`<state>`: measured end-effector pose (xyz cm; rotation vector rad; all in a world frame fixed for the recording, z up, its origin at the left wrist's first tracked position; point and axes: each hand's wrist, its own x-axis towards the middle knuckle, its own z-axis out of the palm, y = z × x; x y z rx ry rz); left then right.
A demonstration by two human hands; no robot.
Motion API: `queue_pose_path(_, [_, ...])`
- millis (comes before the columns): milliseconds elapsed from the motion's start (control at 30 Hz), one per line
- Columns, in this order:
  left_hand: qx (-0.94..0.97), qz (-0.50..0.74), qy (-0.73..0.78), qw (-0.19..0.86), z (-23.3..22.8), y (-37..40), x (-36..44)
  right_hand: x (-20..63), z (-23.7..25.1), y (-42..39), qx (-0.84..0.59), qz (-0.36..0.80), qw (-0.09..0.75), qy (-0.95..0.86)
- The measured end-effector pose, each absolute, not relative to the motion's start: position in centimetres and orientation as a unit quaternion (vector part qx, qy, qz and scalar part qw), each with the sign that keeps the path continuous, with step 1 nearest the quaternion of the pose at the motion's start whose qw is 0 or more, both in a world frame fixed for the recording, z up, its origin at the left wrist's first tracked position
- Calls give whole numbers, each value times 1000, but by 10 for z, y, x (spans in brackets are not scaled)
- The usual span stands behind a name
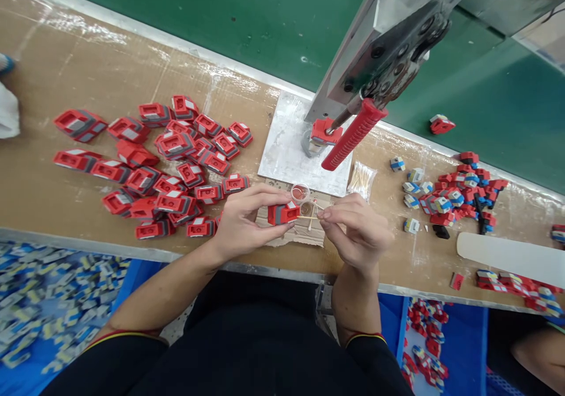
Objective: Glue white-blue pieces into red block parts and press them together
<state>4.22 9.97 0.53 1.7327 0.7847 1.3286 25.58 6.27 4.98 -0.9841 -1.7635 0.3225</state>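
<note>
My left hand point(242, 222) grips a small red plastic part point(283, 213) with a grey face, just above the table's front edge. My right hand point(355, 231) pinches a thin wooden stick point(308, 216) whose tip touches the right side of that part. Right behind the two hands stands a small clear cup point(300, 193) with red-brown stuff in it. Under the hands lies a scrap of cardboard point(296, 234).
A heap of red parts point(168, 160) covers the table's left half. A hand press with a red handle point(353, 137) stands on a metal plate point(286, 149). A bag of sticks point(362, 178) and small red-blue pieces point(454, 199) lie to the right. Blue bins point(463, 337) sit below.
</note>
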Motion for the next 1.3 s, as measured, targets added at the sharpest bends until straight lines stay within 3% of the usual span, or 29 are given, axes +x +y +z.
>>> queue_pose_path(367, [684,516,311,412,6,101,41,252,48,62,-406,93,518,-747])
queue_pose_path(533, [638,541,299,459,4,103,40,280,51,52,-432,76,568,-696])
queue_pose_path(700, [593,522,310,530,8,102,35,278,35,45,-488,88,386,-778])
queue_pose_path(800, [535,543,312,568,9,103,33,275,21,39,-498,77,325,-800])
queue_pose_path(967, [410,580,354,609,14,109,34,344,16,3,-680,21,361,-638])
queue_pose_path(1067, [351,576,379,634,20,110,37,406,15,-4,-817,-43,297,-493])
queue_pose_path(1167, [330,569,385,647,24,110,40,444,9,13,-844,6,243,-478])
queue_pose_path(1300, [334,550,369,671,28,102,38,445,3,29,-823,35,297,-483])
